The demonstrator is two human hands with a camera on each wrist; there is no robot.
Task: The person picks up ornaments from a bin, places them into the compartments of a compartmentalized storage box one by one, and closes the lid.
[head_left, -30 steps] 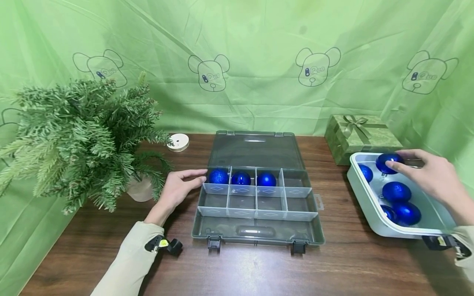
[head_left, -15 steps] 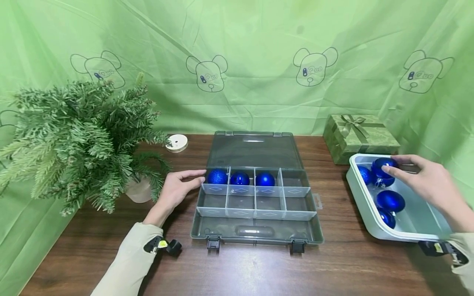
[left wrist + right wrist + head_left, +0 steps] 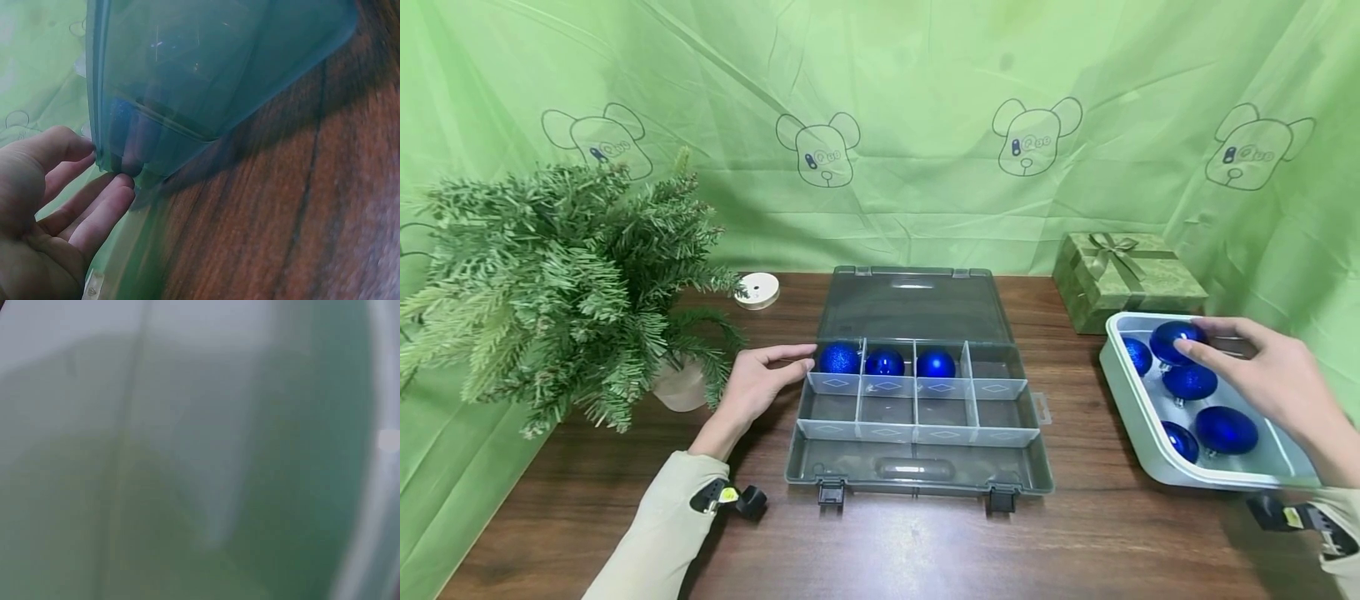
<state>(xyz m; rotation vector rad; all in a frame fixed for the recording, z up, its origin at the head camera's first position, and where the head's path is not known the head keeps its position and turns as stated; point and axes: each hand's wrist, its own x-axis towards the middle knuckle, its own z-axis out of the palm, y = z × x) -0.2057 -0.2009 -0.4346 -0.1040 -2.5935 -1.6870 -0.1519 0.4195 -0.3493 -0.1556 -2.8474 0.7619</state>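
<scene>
My right hand [image 3: 1273, 367] pinches a shiny blue Christmas ball [image 3: 1177, 342] between thumb and fingers, over the far part of a pale plastic tub [image 3: 1138, 446]. Several more blue balls lie in the tub, one of them a dark oval-looking ball [image 3: 1227, 431]. With its fingertips, my left hand [image 3: 754, 390] touches the left edge of a grey see-through compartment box [image 3: 917, 312], its lid laid back. Three blue balls fill the first three back-row cells: a glittery ball [image 3: 839, 359], a glossy ball [image 3: 884, 363] and a matte ball [image 3: 936, 364]. In the left wrist view the fingers [image 3: 103, 215] meet the box's corner.
An artificial fir tree [image 3: 565, 283] in a pale pot stands at left. Behind it to the right lies a white ribbon spool [image 3: 757, 291]. A green gift box [image 3: 1127, 275] sits behind the tub. The right wrist view is a blur of the tub's wall [image 3: 369, 506].
The right hand and its ball have moved slightly left and down over the tub. Loose balls in the tub have rolled to other spots. The left hand stays at the box's edge.
</scene>
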